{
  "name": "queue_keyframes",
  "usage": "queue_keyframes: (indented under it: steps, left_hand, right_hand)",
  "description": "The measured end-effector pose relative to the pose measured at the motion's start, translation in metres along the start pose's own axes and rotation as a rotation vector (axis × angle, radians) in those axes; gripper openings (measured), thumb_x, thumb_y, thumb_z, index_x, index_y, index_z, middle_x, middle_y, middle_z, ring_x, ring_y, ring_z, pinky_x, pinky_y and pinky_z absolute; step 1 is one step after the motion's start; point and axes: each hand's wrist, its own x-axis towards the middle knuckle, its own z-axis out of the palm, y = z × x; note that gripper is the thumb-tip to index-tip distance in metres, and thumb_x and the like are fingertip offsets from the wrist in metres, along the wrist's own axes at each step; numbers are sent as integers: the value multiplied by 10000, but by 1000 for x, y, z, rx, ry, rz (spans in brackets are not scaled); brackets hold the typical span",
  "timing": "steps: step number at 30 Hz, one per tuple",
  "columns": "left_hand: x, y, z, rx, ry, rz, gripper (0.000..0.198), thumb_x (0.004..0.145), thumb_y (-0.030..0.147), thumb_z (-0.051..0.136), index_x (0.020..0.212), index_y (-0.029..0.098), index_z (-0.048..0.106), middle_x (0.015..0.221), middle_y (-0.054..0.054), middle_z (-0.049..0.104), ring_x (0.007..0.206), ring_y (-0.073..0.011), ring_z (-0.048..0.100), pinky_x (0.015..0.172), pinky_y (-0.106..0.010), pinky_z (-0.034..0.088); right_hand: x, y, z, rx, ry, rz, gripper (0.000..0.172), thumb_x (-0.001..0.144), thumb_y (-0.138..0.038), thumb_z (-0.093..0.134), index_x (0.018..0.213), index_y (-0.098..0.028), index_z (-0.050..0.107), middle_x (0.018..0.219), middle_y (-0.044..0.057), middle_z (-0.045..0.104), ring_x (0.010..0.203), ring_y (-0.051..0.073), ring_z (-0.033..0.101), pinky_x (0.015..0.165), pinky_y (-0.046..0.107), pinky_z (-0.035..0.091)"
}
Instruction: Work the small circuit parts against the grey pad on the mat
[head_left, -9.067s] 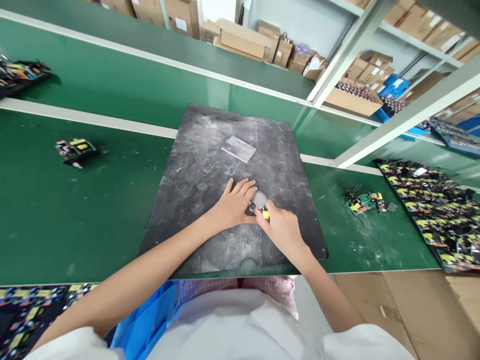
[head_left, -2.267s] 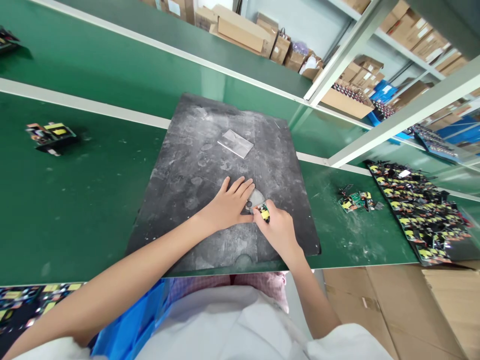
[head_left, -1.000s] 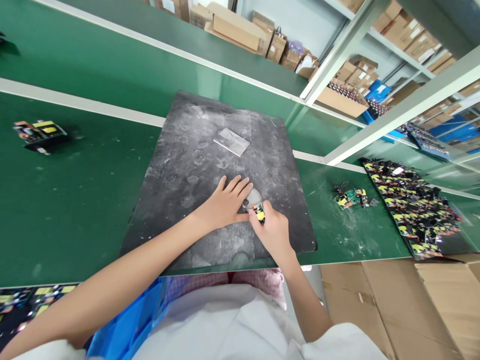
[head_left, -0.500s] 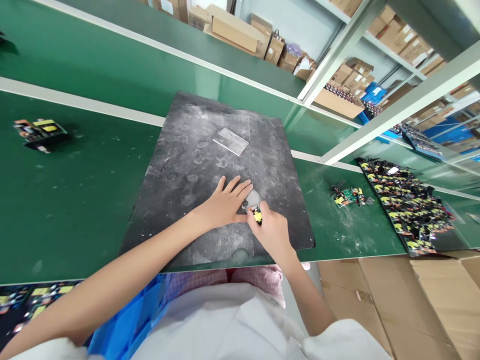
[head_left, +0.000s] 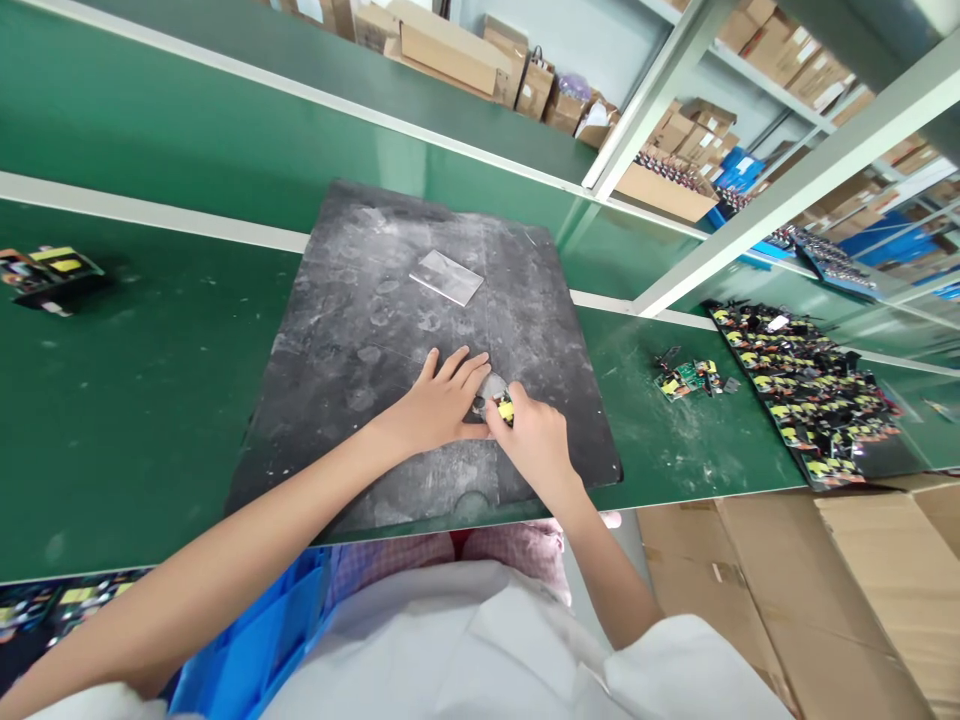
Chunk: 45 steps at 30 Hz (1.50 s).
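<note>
Both hands meet near the front middle of a scuffed black mat [head_left: 360,330] on the green bench. My left hand [head_left: 439,405] lies flat with fingers stretched out, pressing down the edge of a small grey piece [head_left: 491,385]. My right hand [head_left: 532,440] is closed in a pinch on a small circuit board with a yellow part [head_left: 505,408], held against that grey piece. A clear plastic rectangle [head_left: 445,277] lies on the mat farther back.
One circuit board [head_left: 45,275] sits far left on the bench. A small cluster of boards [head_left: 686,378] lies right of the mat, and a black tray full of boards [head_left: 806,400] beyond it. Metal shelf posts [head_left: 757,215] rise at right. Cardboard boxes [head_left: 862,590] stand below.
The hands have kept their grip and place on the mat. Only the view has drifted a little, shifting everything slightly left.
</note>
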Motion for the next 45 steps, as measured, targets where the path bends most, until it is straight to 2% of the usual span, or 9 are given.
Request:
queue_keyframes:
  steps: [11, 17, 23, 31, 36, 45]
  left_hand:
    - [0, -1, 2, -28, 14, 2, 866, 796, 690, 469, 1398, 90, 304, 1498, -129, 261, 1393, -337, 158, 1104, -590, 145]
    - [1, -2, 2, -22, 13, 5, 875, 789, 700, 462, 1388, 79, 317, 1496, -126, 265, 1390, -335, 162, 1103, -592, 150]
    - [1, -1, 0, -28, 18, -6, 878, 780, 693, 488, 1389, 84, 318, 1492, -128, 274, 1391, -328, 165, 1108, -584, 144]
    - [1, -2, 1, -42, 20, 7, 843, 800, 682, 475, 1395, 105, 318, 1486, -137, 284, 1388, -338, 174, 1101, -585, 151]
    - [1, -2, 1, -48, 33, 2, 847, 803, 686, 468, 1394, 101, 310, 1482, -138, 292, 1387, -336, 177, 1103, -581, 145]
    - [0, -2, 2, -45, 24, 6, 845, 809, 683, 455, 1400, 98, 304, 1492, -136, 271, 1395, -337, 152, 1107, -589, 129]
  right_hand:
    - [1, 3, 2, 13, 6, -12, 255, 903, -418, 418, 842, -193, 520, 647, 8, 654, 580, 157, 616, 493, 244, 160]
    - [-3, 5, 1, 20, -32, -3, 262, 903, -427, 417, 841, -193, 515, 633, 3, 647, 571, 152, 611, 490, 246, 165]
    - [4, 4, 2, 40, -11, -5, 250, 901, -423, 417, 858, -196, 511, 660, 2, 658, 594, 161, 622, 495, 243, 168]
    - [0, 5, -2, 22, -58, 7, 250, 903, -423, 415, 846, -200, 513, 638, 2, 653, 571, 156, 613, 486, 247, 160]
    - [8, 4, 1, 38, -45, -4, 257, 905, -423, 408, 876, -193, 521, 678, 10, 669, 604, 157, 628, 496, 244, 178]
    - [1, 6, 1, 28, -35, -3, 259, 899, -428, 414, 822, -202, 514, 622, -2, 636, 561, 153, 598, 489, 244, 166]
